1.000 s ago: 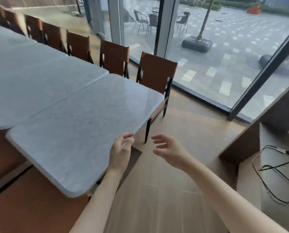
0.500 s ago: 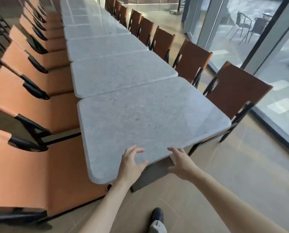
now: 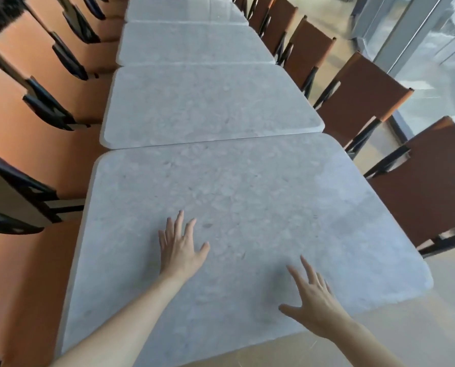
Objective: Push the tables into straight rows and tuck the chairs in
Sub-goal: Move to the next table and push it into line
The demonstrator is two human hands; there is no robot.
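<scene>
A long row of grey marble tables runs away from me. The nearest table (image 3: 260,197) sits skewed, its right side sticking out past the second table (image 3: 210,104). My left hand (image 3: 180,247) lies flat on the near table's top with fingers spread. My right hand (image 3: 313,303) is spread over the top near its front edge; whether it touches I cannot tell. Brown chairs line both sides: a near right chair (image 3: 433,186), another behind it (image 3: 361,102), and orange-brown seats on the left (image 3: 22,192).
Further tables (image 3: 192,43) continue the row at the back. A glass wall with a grey pillar (image 3: 406,30) stands at the right. Tan floor shows in front of the table (image 3: 380,340) and between the right chairs and the glass.
My view has swung to look straight down the row. Both hands moved from the near table's front edge onto its top, fingers spread. The table looks closer.
</scene>
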